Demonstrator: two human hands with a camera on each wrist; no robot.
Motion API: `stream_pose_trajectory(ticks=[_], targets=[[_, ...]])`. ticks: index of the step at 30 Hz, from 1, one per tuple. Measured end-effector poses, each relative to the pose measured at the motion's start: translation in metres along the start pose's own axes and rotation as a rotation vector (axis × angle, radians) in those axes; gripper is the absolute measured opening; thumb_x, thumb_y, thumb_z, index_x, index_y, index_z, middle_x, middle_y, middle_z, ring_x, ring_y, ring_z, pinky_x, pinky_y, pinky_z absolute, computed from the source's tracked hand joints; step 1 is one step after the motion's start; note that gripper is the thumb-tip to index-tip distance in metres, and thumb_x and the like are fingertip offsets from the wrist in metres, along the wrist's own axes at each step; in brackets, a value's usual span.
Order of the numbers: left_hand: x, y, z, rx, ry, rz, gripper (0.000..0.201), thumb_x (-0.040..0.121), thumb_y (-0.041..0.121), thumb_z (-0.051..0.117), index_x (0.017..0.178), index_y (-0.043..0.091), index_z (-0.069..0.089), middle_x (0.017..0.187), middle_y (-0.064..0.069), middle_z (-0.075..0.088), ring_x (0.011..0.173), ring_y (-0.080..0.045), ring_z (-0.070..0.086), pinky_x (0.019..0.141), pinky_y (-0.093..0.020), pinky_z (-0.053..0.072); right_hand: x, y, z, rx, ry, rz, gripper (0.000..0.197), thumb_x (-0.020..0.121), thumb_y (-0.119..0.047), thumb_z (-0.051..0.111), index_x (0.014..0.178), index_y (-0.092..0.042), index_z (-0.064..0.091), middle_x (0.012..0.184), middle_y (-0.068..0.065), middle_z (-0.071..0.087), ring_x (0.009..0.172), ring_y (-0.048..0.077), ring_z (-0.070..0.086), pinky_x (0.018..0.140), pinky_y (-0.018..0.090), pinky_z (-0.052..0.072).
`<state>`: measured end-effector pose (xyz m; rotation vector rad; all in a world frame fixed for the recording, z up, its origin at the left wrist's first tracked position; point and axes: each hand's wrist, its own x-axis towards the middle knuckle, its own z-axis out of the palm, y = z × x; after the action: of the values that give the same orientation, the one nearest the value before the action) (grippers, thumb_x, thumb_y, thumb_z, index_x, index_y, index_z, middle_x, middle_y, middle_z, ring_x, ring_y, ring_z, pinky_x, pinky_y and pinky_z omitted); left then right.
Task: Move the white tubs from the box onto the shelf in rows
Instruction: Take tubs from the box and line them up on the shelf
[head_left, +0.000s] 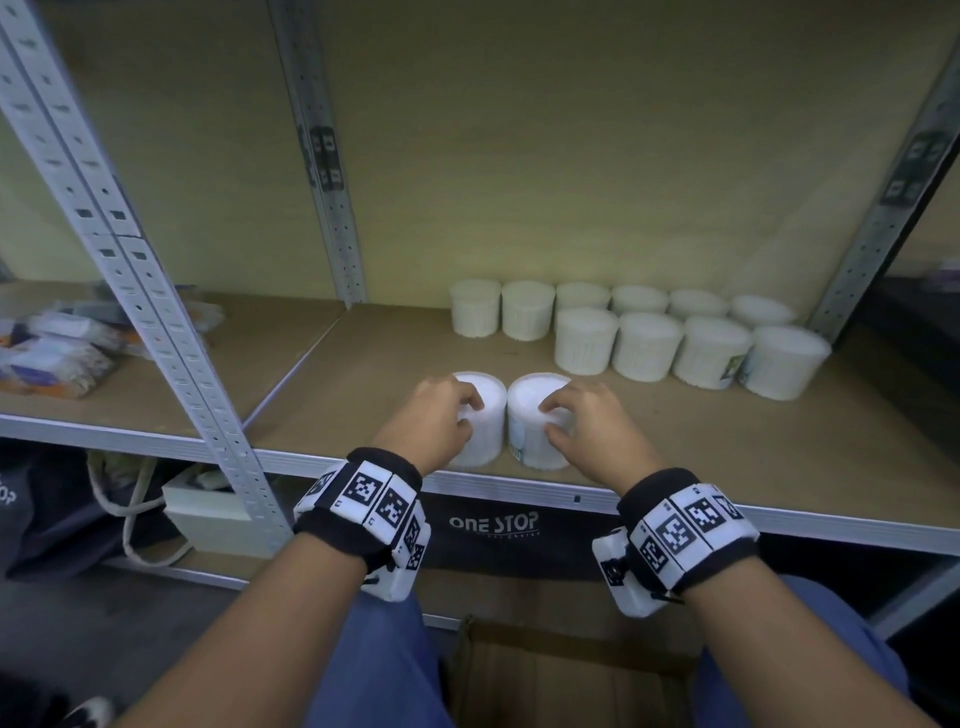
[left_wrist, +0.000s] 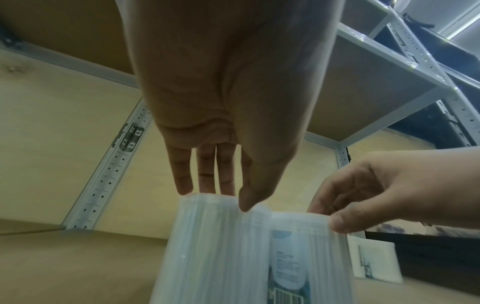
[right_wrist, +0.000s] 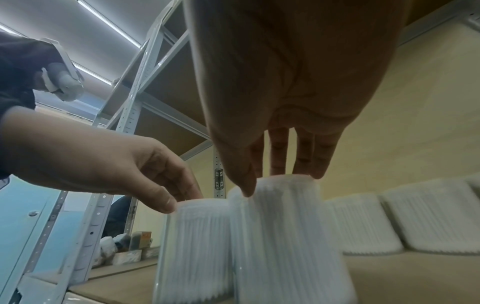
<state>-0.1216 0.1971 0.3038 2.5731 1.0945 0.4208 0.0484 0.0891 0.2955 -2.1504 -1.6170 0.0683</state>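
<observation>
Item: two white tubs, upright, long axis vertical, standing side by side and touching at the front edge of the shelf (head_left: 675, 457). The left tub (head_left: 480, 415) is sitting under the left hand (head_left: 434, 415), whose fingers and thumb are curling down over the rim from above, pinching it; the wrist views are showing fingertips on the far edge of the lid and the thumb (left_wrist: 246, 202) on the near side. The right tub (head_left: 537, 421), carrying a pale blue label with a barcode, is being held the same way by the right hand (head_left: 587, 421), fingers draped over the top, thumb (right_wrist: 242, 185) pressing the near wall. Behind and to the right, well apart from this pair, a back row of six tubs (head_left: 613, 304) and a front row of four tubs (head_left: 691, 353) are standing. The gap in that front row is lying to its left, directly ahead of the hands, so the coming move is judged to be a forward push or carry, each hand equally near its own tub. The cardboard box (head_left: 566, 680) is sitting below, between the person's knees.
</observation>
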Motion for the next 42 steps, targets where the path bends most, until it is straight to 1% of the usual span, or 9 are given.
stream_pose_trajectory(ticks=[6,12,17,21,24,27,31,37,42], targets=[[0.022,-0.006,0.003,-0.011,0.031,0.003,0.032,0.089,0.006,0.054,0.115,0.02,0.066,0.129,-0.003,0.058,0.119,-0.021,0.053,0.099,-0.032,0.044,0.024,0.002,0.004,-0.034,0.008,0.019,0.031,0.088,-0.016,0.059,0.118,-0.016,0.066,0.124,0.004,0.062,0.118,0.024,0.049,0.099,0.031,0.041],[0.057,-0.019,0.007,-0.029,0.03,-0.009,0.031,0.089,0.006,0.054,0.115,0.017,0.066,0.131,-0.005,0.057,0.122,-0.022,0.052,0.1,-0.032,0.043,0.057,0.006,0.011,-0.06,0.006,0.043,0.032,0.091,-0.015,0.056,0.122,-0.015,0.064,0.124,0.007,0.061,0.12,0.025,0.048,0.097,0.031,0.041],[0.087,-0.029,0.013,-0.034,0.036,-0.022,0.03,0.089,0.006,0.055,0.114,0.017,0.066,0.13,-0.008,0.057,0.121,-0.024,0.053,0.101,-0.034,0.044,0.088,0.006,0.017,-0.118,-0.007,0.069,0.033,0.091,-0.011,0.053,0.122,-0.016,0.063,0.121,0.01,0.062,0.113,0.028,0.053,0.088,0.032,0.044],[0.109,-0.038,0.013,-0.03,0.032,-0.009,0.029,0.089,0.005,0.055,0.114,0.015,0.066,0.129,-0.009,0.058,0.121,-0.025,0.054,0.101,-0.035,0.045,0.112,0.009,0.019,-0.151,-0.017,0.071,0.034,0.091,-0.009,0.051,0.123,-0.017,0.063,0.121,0.01,0.063,0.112,0.027,0.055,0.087,0.031,0.044],[0.124,-0.043,0.011,-0.02,0.037,0.004,0.03,0.088,0.003,0.055,0.112,0.014,0.067,0.126,-0.008,0.06,0.119,-0.024,0.055,0.1,-0.034,0.046,0.127,0.011,0.022,-0.158,-0.025,0.069,0.034,0.091,-0.008,0.051,0.122,-0.017,0.063,0.119,0.01,0.064,0.111,0.028,0.056,0.087,0.032,0.045],[0.136,-0.046,0.011,-0.019,0.039,0.008,0.031,0.089,0.001,0.053,0.114,0.012,0.066,0.128,-0.008,0.06,0.119,-0.024,0.055,0.097,-0.031,0.044,0.139,0.013,0.027,-0.16,-0.03,0.069,0.034,0.09,-0.008,0.05,0.122,-0.016,0.062,0.115,0.011,0.064,0.108,0.029,0.056,0.085,0.033,0.044],[0.152,-0.052,0.013,-0.022,0.042,0.013,0.032,0.09,0.001,0.051,0.115,0.013,0.066,0.128,-0.009,0.059,0.117,-0.025,0.056,0.093,-0.03,0.045,0.155,0.015,0.031,-0.177,-0.03,0.062,0.035,0.09,-0.007,0.05,0.121,-0.014,0.062,0.114,0.013,0.065,0.107,0.031,0.056,0.085,0.035,0.044],[0.17,-0.06,0.015,-0.026,0.057,0.036,0.03,0.089,0.001,0.053,0.114,0.011,0.067,0.124,-0.011,0.061,0.114,-0.026,0.058,0.092,-0.029,0.044,0.169,0.02,0.034,-0.19,-0.024,0.064,0.035,0.09,-0.007,0.048,0.122,-0.013,0.062,0.113,0.014,0.064,0.106,0.031,0.056,0.081,0.031,0.043],[0.181,-0.067,0.019,-0.047,0.063,0.056,0.029,0.088,0.001,0.053,0.111,0.011,0.068,0.119,-0.012,0.062,0.11,-0.027,0.059,0.09,-0.03,0.045,0.179,0.023,0.039,-0.191,-0.012,0.066,0.035,0.089,-0.005,0.048,0.12,-0.013,0.062,0.112,0.013,0.064,0.104,0.032,0.056,0.079,0.032,0.043]])
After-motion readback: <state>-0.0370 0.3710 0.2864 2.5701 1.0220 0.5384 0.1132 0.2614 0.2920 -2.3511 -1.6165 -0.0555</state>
